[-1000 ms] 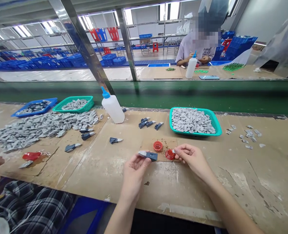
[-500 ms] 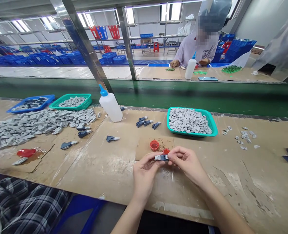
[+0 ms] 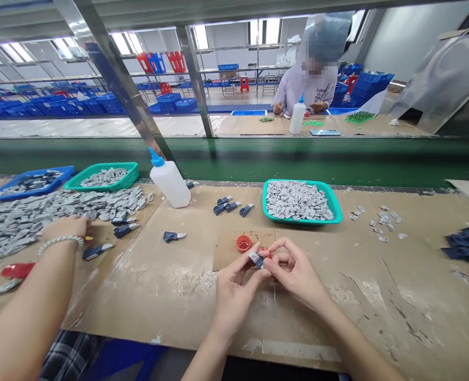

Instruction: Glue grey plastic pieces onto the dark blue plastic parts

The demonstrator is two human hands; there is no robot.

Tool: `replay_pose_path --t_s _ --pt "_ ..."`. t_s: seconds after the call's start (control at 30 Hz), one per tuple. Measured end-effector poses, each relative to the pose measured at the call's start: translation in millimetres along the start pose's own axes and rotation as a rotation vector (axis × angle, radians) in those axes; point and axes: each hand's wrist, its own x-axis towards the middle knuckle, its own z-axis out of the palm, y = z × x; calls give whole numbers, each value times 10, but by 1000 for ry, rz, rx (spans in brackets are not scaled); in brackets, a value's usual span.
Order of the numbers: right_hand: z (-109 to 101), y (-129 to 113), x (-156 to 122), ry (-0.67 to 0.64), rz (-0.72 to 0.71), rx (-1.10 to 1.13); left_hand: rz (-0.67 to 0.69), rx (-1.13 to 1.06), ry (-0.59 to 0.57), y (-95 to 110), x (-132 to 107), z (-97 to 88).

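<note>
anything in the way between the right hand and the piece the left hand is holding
Nothing visible: the fingertips of the right hand already appear to touch the dark end of the piece in the left hand. The open red cup sits beyond the hands, not between.

two white bottles [image 3: 171, 185], left of centre and upper right, two green baskets [image 3: 336, 212], one blue basket [image 3: 68, 173] at the left edge, two red cups [image 3: 243, 243] at centre, four dark pieces [image 3: 245, 211] clustered mid-frame, one held piece [image 3: 256, 259] between two hands [image 3: 233, 291]
</note>
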Motion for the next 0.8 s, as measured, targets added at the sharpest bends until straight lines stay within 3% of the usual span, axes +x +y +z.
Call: replay_pose_path --t_s 0.07,0.13,0.2,0.27,0.43,0.57,0.7,0.8 --pt "-104 -57 51 80 -68 -69 14 -1 -11 13 23 -12" --pt "-284 -133 138 300 -176 -239 49 5 42 49 67 -92" --pt "-505 -204 255 542 -260 -478 94 58 147 95 127 -249" --pt "-713 -241 387 644 -283 -701 143 151 249 132 192 -465" --pt "-943 -157 676 556 -241 -978 191 391 396 100 335 -1068" --pt "-914 -53 771 514 -221 -1008 163 669 382 -18 445 -1451" --pt "-880 -75 735 604 -234 -932 298 1025 323 -21 607 -1653" --pt "-839 -159 619 633 -274 -610 354 1146 306 100 780 -1655"
